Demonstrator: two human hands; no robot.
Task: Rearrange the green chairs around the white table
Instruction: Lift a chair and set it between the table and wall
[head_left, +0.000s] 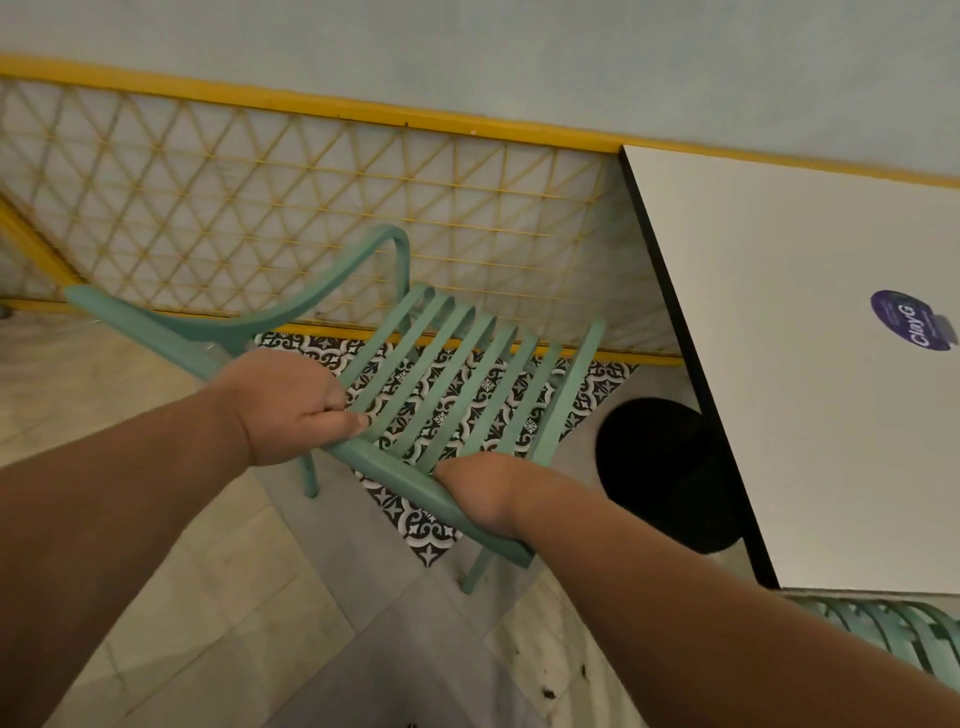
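Observation:
A green slatted chair (457, 374) stands in the middle of the view, left of the white table (810, 395). My left hand (291, 405) is closed around the near edge of the chair on its left side. Further right on that same edge, my right hand (493, 493) grips it. The chair's curved armrest (311, 291) rises at the left. A second green chair (904, 634) shows partly at the lower right, tucked under the table's near edge.
A yellow lattice railing (311, 197) runs behind the chair against a pale wall. The table's black round base (665, 473) sits on the floor right of the chair. A purple sticker (909, 319) lies on the tabletop. Patterned black-and-white tiles lie beneath the chair.

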